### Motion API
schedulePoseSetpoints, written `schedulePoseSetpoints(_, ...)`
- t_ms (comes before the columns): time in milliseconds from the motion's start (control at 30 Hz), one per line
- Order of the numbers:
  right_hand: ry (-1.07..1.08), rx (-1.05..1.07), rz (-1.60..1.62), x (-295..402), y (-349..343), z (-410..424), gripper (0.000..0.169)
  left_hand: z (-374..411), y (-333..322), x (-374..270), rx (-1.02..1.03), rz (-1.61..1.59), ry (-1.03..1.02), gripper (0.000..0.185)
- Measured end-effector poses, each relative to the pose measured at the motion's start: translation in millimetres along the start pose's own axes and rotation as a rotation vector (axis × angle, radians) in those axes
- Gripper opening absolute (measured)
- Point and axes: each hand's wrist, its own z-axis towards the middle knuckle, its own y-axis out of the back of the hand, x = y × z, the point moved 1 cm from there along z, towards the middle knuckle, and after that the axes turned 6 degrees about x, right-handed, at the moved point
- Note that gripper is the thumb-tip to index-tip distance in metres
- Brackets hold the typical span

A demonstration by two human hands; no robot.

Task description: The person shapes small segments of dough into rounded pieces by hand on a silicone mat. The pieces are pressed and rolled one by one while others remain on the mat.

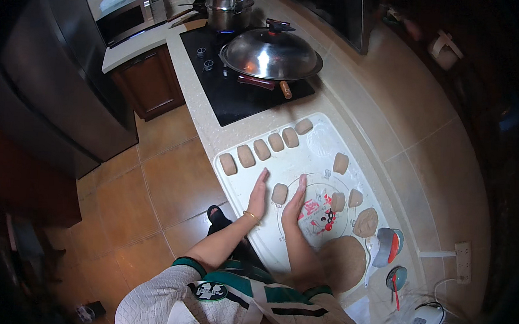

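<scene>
My left hand point(258, 198) and my right hand point(294, 204) are held upright over a white pastry board point(259, 237), palms facing each other and fingers stretched out. Between them sits a short block of brown dough point(280, 193). A gap shows between the block and my left palm; whether my right hand touches it I cannot tell. Several similar dough pieces point(262, 149) form a row along the board's far side. Right of my hands lie more dough pieces point(337, 202), an uneven dough lump point(366, 222) and, beside my right forearm, a large round of dough point(344, 263).
Beyond the board, a lidded wok point(273, 53) and a steel steamer pot point(228, 11) stand on the black cooktop point(227, 100). At right are a grey scraper point(385, 247), a small bowl point(398, 277) with a red-handled utensil, and a white appliance point(423, 323).
</scene>
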Motion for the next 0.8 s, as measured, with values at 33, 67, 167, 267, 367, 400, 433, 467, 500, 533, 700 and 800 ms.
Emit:
schedulePoseSetpoints(33,-0.027,0.016,-0.028,-2,-1,1,0.064,0,-2,0,0.067,0.025,0.024,0.067)
schedulePoseSetpoints(67,-0.022,0.014,-0.04,-3,-1,1,0.063,-1,-6,0,0.135,0.049,0.053,0.067)
schedulePoseSetpoints(167,0.01,0.004,-0.068,-4,7,0,0.06,2,-4,-4,0.152,0.09,0.039,0.068)
schedulePoseSetpoints(267,0.051,-0.053,-0.057,1,20,-11,0.058,13,12,-8,-0.018,-0.187,0.084,0.08)
schedulePoseSetpoints(367,-0.021,-0.234,0.178,7,17,-37,0.058,37,26,-10,-0.011,-0.18,0.101,0.068)
schedulePoseSetpoints(400,-0.068,-0.215,0.09,7,6,-48,0.058,44,23,-8,0.131,-0.159,0.095,0.071)
schedulePoseSetpoints(433,-0.11,-0.232,0.018,8,-5,-55,0.058,47,20,-6,0.226,-0.136,0.102,0.075)
schedulePoseSetpoints(467,-0.143,-0.199,0.131,7,-17,-57,0.058,46,14,-3,0.312,-0.07,0.113,0.073)
schedulePoseSetpoints(500,-0.17,-0.178,0.128,6,-27,-56,0.06,42,10,-1,0.391,-0.017,0.171,0.063)
schedulePoseSetpoints(533,-0.099,-0.176,0.032,6,-30,-48,0.061,34,6,0,0.415,0.134,0.114,0.058)
schedulePoseSetpoints(700,0.062,-0.321,0.2,3,-12,-6,0.063,-5,20,-5,0.11,-0.063,0.179,0.067)
schedulePoseSetpoints(800,-0.049,-0.234,0.142,-1,-6,-14,0.061,3,25,-6,0.045,-0.07,0.079,0.075)
